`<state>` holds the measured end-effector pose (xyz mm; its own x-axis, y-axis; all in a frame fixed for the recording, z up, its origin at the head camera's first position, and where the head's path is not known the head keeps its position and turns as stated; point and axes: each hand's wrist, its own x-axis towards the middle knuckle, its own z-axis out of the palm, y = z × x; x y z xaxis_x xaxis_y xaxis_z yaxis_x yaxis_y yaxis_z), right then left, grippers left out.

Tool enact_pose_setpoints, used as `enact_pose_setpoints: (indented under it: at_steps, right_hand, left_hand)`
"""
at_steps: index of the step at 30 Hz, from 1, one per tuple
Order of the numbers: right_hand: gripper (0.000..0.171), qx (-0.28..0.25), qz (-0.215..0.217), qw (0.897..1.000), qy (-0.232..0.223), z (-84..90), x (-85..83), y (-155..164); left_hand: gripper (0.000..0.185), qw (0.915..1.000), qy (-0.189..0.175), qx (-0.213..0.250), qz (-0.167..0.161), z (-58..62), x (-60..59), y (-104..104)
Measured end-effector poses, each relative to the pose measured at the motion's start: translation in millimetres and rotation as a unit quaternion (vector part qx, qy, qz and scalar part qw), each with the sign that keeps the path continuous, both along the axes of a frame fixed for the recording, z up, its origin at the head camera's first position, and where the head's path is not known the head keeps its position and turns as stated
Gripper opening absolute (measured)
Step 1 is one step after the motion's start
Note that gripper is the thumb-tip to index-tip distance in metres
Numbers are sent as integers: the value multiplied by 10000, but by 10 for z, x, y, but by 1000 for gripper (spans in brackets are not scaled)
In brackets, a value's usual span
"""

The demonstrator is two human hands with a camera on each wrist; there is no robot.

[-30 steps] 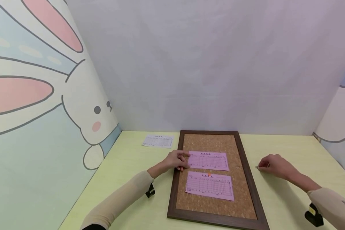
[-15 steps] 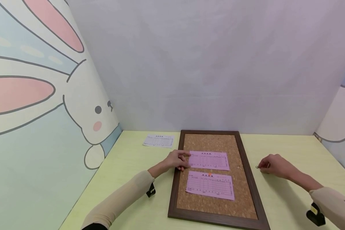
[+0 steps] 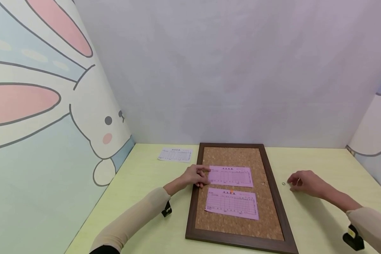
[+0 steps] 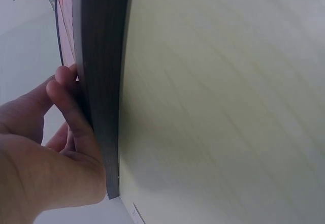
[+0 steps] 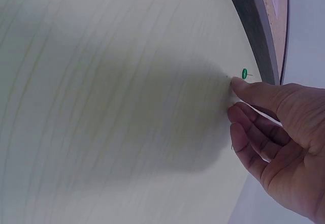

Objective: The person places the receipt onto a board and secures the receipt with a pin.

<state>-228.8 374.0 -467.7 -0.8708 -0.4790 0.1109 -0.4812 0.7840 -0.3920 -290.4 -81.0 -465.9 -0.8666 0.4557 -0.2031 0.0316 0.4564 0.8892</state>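
Note:
My left hand [image 3: 195,176] rests at the left side of a cork board [image 3: 206,225] with a dark brown frame. Its index finger and thumb touch the left edge of the upper pink printed slip [image 3: 230,176]. Below lies a second pink slip [image 3: 231,204], with an orange pushpin [image 3: 231,192] at its top edge. To the right of the board, my right hand [image 3: 308,183] hovers low over the table with relaxed fingers. Just beyond its fingertips a green thumbtack [image 5: 245,73] lies on the table, its point sticking out sideways; in the head view it is tiny.
A white printed slip [image 3: 175,155] lies on the pale yellow table [image 3: 139,173], to the left of the board's far end. Behind the table hangs a plain light curtain [image 3: 228,77]. A wall with a cartoon rabbit [image 3: 95,123] stands at the left.
My right hand has drawn back slightly to the right from the thumbtack, which now shows apart from the fingertips. My left hand has stayed on the upper slip.

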Motion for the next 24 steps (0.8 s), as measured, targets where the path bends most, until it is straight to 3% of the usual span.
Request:
enact_pose_setpoints:
  at_steps: [5,13,24]
  right_hand:
    - [6,-2,129,9999,105,-21,-15,2]
    - [5,-30,241,9997,71,-16,-28,-52]
    - [22,-207,110,9994,242,-78,-11,-23]
  left_hand:
    - [49,10000,-7,25,-28,5,5,-6]
    - [49,9997,-103,203,-42,11,12,-7]
    - [47,9998,-51,199,-49,-18,10,-17]
